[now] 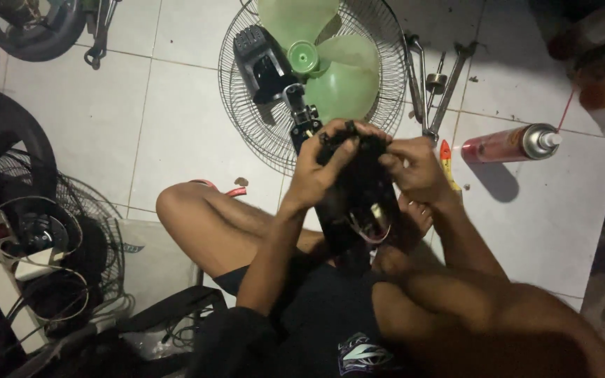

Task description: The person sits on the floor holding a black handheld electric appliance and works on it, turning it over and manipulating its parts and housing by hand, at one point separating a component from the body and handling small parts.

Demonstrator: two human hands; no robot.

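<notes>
Both hands grip a black fan motor housing (356,189) held upright over the lap. The left hand (314,168) wraps the housing's upper left side; its fingers (337,150) curl over the top edge and press against the black casing. The right hand (414,168) clasps the upper right side, with its fingers (386,157) bent inward and meeting the left fingers at the top of the housing. Both sets of fingers are clenched on the housing; neither is released.

Below the fingers, at the lower end of the housing, a metal part with red wiring (372,222) is exposed. Just beyond the left fingertips, a metal shaft joint (301,112) projects from the housing toward the floor.

Beyond the fingers, a wire fan guard (246,119) lies flat on the white tiled floor (176,105). A green fan blade (330,63) and a black plastic cover (260,63) rest on the guard. To the right of the right fingers lie metal wrenches (435,84), a yellow-handled tool (447,162) and, farther out, a red spray can (512,143) on its side. Well to the left of the left hand stands another fan assembly (50,245) with cables.
</notes>
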